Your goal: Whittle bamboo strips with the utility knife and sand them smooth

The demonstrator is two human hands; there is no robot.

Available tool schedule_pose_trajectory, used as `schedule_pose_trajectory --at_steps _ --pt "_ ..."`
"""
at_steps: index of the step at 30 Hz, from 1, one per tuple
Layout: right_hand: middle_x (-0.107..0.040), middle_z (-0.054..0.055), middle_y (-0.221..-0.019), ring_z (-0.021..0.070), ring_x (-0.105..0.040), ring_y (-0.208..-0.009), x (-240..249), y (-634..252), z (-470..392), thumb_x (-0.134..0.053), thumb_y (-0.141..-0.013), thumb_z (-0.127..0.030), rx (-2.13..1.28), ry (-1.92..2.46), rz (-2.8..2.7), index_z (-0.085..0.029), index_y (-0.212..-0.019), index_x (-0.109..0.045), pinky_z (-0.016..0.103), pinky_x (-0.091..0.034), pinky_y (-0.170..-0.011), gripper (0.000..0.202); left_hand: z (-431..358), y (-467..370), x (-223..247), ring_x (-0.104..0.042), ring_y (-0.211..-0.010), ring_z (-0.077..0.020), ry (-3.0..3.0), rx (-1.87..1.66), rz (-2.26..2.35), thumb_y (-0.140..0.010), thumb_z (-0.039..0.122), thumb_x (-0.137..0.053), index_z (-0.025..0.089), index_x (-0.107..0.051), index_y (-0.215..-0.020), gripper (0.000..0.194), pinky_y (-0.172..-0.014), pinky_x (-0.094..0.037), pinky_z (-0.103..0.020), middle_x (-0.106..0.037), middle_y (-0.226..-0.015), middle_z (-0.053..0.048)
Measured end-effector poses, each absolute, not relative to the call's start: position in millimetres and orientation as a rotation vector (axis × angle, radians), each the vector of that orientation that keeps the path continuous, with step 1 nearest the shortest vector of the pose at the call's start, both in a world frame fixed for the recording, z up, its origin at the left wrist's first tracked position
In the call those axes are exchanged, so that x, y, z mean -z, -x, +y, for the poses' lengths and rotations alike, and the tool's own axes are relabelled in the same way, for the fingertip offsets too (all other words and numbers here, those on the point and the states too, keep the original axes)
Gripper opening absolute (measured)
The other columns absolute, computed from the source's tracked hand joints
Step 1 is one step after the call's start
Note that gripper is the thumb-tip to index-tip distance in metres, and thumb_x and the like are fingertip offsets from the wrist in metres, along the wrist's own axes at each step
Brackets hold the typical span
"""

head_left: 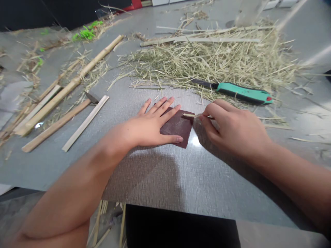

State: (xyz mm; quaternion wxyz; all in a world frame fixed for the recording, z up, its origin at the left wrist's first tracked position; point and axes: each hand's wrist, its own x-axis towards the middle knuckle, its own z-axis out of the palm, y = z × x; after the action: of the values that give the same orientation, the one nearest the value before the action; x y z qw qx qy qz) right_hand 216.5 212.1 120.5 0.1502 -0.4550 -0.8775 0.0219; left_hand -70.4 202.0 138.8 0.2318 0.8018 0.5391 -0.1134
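A dark maroon sheet (177, 126), like sandpaper, lies on the grey table (152, 175). My left hand (152, 125) rests flat on its left part, fingers spread. From the right, my right hand (227, 124) pinches a thin pale stick (189, 115) between thumb and forefinger; the stick's tip is over the sheet's upper right part. Beyond my right hand lies a knife with a green and black handle (243, 92), its dark blade pointing left into the shavings.
A wide heap of pale shavings (207, 62) covers the back. At left lie a bamboo pole (69, 86), a wooden-handled tool (59, 125) and a flat strip (86, 122). Green bits (86, 33) sit at the back left. The table's near edge runs below my hands.
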Motion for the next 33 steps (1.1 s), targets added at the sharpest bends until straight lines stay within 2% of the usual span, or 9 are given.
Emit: schedule_pose_trajectory --at_steps 11,15,20,24,27,33 --pt "-0.070 0.008 -0.107 0.0135 -0.037 -0.069 -120.0 -213.9 208.9 -0.045 -0.122 -0.040 -0.073 1.400 -2.561 -0.018 -0.108 -0.063 0.033 -0.019 -0.066 0.032 201.7 67.4 -142.8 0.019 -0.193 -0.0319 -2.200 0.379 1.501 -0.108 0.098 -0.056 0.033 -0.005 -0.202 0.125 -0.154 0.016 -0.064 0.019 -0.205 0.002" --pt "-0.069 0.008 -0.107 0.0136 -0.041 -0.070 -119.8 -213.6 206.7 -0.046 -0.122 -0.039 -0.095 1.356 -2.564 -0.018 -0.108 -0.064 0.033 -0.019 -0.066 0.031 201.6 68.2 -141.6 0.018 -0.193 -0.0337 -2.202 0.363 1.498 -0.108 0.097 -0.058 0.034 -0.006 -0.202 0.124 -0.154 0.015 -0.066 0.018 -0.205 0.001" --pt "-0.072 0.009 -0.110 0.0132 -0.044 -0.070 -118.2 -215.5 210.2 -0.048 -0.121 -0.038 -0.136 1.281 -2.585 -0.018 -0.111 -0.068 0.033 -0.021 -0.067 0.031 200.9 67.4 -141.5 0.019 -0.193 -0.0309 -2.206 0.375 1.498 -0.110 0.095 -0.058 0.034 -0.004 -0.202 0.123 -0.154 0.016 -0.064 0.020 -0.205 0.002" --pt "-0.073 0.009 -0.108 0.0130 -0.045 -0.070 -116.6 -216.1 211.6 -0.050 -0.121 -0.036 -0.095 1.302 -2.564 -0.017 -0.109 -0.069 0.033 -0.021 -0.067 0.029 200.8 66.0 -142.8 0.021 -0.193 -0.0304 -2.192 0.412 1.514 -0.109 0.096 -0.058 0.034 -0.004 -0.202 0.124 -0.154 0.017 -0.064 0.022 -0.204 0.004" --pt "-0.073 0.008 -0.107 0.0130 -0.044 -0.069 -115.5 -215.3 208.3 -0.049 -0.123 -0.040 -0.075 1.242 -2.602 -0.018 -0.110 -0.072 0.033 -0.019 -0.066 0.035 200.9 65.6 -143.9 0.021 -0.193 -0.0307 -2.190 0.418 1.510 -0.110 0.096 -0.056 0.034 -0.002 -0.202 0.123 -0.154 0.018 -0.062 0.023 -0.204 0.005" --pt "-0.073 0.010 -0.113 0.0144 -0.051 -0.077 -116.7 -215.6 209.1 -0.052 -0.122 -0.039 0.014 1.226 -2.549 -0.017 -0.111 -0.076 0.032 -0.022 -0.065 0.035 201.5 66.4 -142.6 0.020 -0.193 -0.0320 -2.191 0.402 1.516 -0.109 0.096 -0.057 0.035 -0.003 -0.202 0.123 -0.154 0.017 -0.063 0.022 -0.205 0.004"
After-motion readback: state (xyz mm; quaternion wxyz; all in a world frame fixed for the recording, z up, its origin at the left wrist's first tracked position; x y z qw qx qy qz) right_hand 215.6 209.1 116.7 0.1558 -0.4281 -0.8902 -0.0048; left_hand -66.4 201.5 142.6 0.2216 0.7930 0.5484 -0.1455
